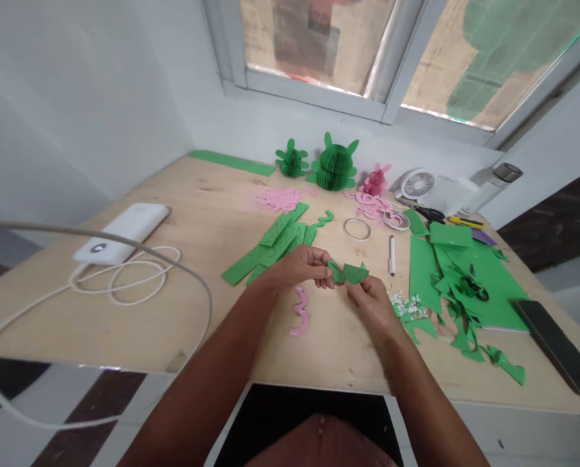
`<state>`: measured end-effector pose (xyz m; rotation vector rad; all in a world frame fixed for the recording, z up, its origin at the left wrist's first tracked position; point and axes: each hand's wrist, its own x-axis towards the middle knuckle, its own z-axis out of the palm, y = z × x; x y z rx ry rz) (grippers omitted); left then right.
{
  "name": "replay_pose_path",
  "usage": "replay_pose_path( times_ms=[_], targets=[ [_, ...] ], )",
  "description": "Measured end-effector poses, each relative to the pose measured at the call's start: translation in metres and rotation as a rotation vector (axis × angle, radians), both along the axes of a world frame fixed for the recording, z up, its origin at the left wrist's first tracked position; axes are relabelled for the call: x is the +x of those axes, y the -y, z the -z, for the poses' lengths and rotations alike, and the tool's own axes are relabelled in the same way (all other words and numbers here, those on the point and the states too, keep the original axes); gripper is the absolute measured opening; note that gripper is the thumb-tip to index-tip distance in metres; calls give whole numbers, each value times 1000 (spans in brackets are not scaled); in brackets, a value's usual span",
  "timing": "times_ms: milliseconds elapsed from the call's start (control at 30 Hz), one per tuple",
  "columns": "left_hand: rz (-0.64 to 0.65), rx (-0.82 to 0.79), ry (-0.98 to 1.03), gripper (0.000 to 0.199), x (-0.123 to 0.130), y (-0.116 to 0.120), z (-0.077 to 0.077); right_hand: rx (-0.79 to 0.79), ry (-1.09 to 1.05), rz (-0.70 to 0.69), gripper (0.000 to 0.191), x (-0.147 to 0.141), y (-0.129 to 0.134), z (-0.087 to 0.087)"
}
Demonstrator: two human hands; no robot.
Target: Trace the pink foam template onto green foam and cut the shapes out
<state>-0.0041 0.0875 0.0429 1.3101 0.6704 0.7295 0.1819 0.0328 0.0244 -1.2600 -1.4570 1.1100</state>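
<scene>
Between my two hands, above the middle of the table, is a small piece of cut green paper [355, 273]. My left hand [305, 267] pinches its left end, and my right hand [372, 300] grips its lower right part. Just below my left hand lies a pink paper cutout [299, 312] shaped like a 3. Folded green paper strips [270, 253] lie beyond my left wrist. A small green curved cutout [326, 218] rests farther back. Near my right hand are white paper bits [407, 305] and a white pen [392, 255].
Green and pink honeycomb paper figures [336, 165] stand by the wall. Green sheets and scraps [494, 285], a phone [557, 344], scissors [429, 214], a cutter [466, 222], tape rolls [396, 220], a fan [416, 185] and a bottle [492, 188] are right. A power bank [124, 232] with a looping cable sits left.
</scene>
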Motion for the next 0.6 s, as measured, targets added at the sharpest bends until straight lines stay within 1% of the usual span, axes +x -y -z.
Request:
replay_pose_path(
  times_ms=[167,300,600],
  targets=[
    [-62,28,1,14,-6,0,-5,26,65,30,39,-1,3,-1],
    [-83,35,3,14,-7,-1,-8,20,69,10,39,-2,4,-3],
    [-99,52,-32,10,-10,-1,-6,14,74,11,39,-2,4,-4]
  ],
)
